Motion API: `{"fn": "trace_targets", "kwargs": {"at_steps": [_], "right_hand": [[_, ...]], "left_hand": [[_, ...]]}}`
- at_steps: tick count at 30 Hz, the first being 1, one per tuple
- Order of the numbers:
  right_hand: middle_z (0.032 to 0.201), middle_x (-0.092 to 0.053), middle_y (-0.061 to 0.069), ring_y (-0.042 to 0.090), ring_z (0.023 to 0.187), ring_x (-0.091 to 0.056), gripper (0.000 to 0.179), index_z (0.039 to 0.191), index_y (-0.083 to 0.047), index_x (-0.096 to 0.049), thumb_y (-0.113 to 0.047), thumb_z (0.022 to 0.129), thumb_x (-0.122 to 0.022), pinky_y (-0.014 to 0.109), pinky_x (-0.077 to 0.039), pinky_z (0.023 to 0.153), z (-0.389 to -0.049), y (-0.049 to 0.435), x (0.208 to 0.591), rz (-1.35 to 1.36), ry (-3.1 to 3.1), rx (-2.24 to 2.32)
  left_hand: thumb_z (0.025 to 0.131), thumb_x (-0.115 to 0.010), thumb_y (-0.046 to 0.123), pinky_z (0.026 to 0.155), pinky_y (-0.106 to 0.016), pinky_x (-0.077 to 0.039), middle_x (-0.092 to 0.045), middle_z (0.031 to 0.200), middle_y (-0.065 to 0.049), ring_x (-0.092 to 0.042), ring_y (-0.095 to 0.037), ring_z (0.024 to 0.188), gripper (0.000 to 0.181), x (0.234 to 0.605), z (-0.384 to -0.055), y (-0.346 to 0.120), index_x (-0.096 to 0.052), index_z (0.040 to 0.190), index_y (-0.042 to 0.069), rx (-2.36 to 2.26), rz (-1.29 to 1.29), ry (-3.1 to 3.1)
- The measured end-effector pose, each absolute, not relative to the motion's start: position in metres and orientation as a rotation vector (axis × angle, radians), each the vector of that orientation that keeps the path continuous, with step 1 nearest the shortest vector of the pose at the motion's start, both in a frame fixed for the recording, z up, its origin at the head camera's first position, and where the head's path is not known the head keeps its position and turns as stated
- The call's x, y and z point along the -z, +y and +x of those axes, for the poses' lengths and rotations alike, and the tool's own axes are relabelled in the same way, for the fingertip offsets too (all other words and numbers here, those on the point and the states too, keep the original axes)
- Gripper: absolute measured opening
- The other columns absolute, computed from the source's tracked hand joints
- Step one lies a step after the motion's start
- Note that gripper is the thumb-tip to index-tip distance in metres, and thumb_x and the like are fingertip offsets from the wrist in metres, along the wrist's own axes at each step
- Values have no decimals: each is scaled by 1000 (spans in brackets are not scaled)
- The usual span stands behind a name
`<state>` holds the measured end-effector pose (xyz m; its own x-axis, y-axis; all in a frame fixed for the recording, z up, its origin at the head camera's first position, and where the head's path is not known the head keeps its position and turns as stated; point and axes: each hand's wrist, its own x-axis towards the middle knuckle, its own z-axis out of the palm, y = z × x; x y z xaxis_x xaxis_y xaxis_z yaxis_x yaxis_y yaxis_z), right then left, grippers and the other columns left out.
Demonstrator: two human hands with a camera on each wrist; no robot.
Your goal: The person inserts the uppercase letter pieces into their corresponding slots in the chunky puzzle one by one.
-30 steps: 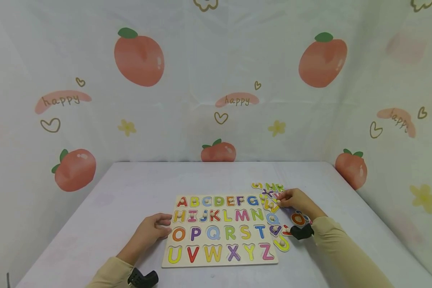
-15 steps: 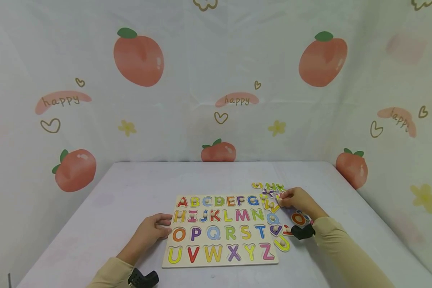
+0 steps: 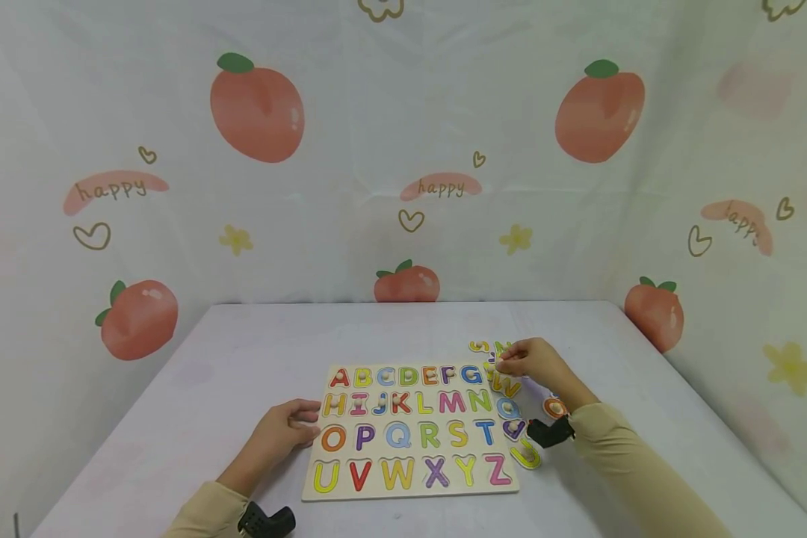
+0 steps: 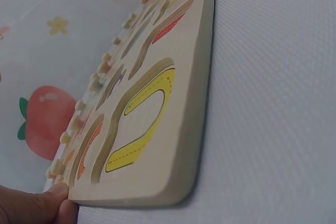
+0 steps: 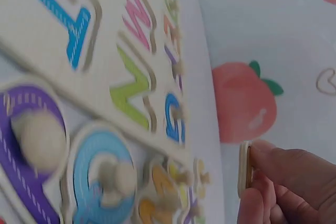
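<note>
A wooden alphabet puzzle board lies on the table, its top row and part of the second filled with knobbed letters. My left hand rests at the board's left edge, fingertips touching it; in the left wrist view the thumb meets the board's rim. Above the loose letters, my right hand pinches a wooden puzzle letter between thumb and fingers. That piece shows edge-on in the right wrist view, so I cannot tell which letter it is.
Loose knobbed letters lie along the board's right side, among them a blue Q, a yellow U and an orange O. Some are hidden under my right hand and wrist. A printed cloth hangs behind the table.
My right hand has lifted the puzzle letter from the loose pieces and moved left and slightly upward in view, toward the board. My left hand stays at the board's edge.
</note>
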<state>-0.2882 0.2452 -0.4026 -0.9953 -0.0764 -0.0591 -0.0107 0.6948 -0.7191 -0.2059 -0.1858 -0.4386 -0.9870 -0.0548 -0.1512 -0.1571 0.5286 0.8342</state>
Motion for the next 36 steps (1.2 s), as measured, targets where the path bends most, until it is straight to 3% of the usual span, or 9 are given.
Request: {"fn": "trace_targets", "kwargs": {"at_steps": [6, 12, 21, 28, 36], "right_hand": [[77, -67, 4, 14, 70, -62, 21, 90, -2, -66, -20, 84, -75, 35, -56, 69, -283, 211, 400, -198, 2780, 1275], [73, -64, 2, 15, 66, -62, 17, 87, -4, -67, -17, 82, -76, 34, -56, 65, -276, 178, 401, -349, 2734, 1327], [74, -61, 0, 13, 66, -54, 17, 82, -9, -65, -17, 79, -79, 24, -45, 60, -270, 136, 412, -345, 2684, 1245], [68, -59, -2, 11, 54, -49, 14, 80, -10, -65, -17, 80, -77, 21, -38, 46, -267, 122, 421, -373, 2624, 1206], [67, -61, -1, 11, 57, -52, 15, 80, -8, -65, -15, 79, -78, 22, -44, 53, -265, 115, 423, -366, 2617, 1176]], "left_hand": [[81, -71, -1, 67, -28, -58, -67, 101, -10, -62, -13, 78, 44, 440, -207, -186, -59, 123, -3, -1469, -189, 2648], [81, -71, -1, 67, -28, -57, -66, 101, -10, -62, -13, 78, 44, 442, -208, -186, -59, 124, -3, -1463, -201, 2648], [80, -70, -3, 67, -29, -58, -66, 101, -11, -64, -14, 81, 44, 439, -205, -185, -59, 123, -5, -1490, -164, 2643], [80, -71, -1, 67, -29, -58, -66, 102, -11, -64, -14, 81, 45, 437, -205, -185, -59, 123, -4, -1481, -156, 2652], [80, -71, -2, 67, -29, -57, -66, 103, -11, -63, -13, 80, 45, 437, -205, -187, -59, 123, -4, -1468, -160, 2657]]}}
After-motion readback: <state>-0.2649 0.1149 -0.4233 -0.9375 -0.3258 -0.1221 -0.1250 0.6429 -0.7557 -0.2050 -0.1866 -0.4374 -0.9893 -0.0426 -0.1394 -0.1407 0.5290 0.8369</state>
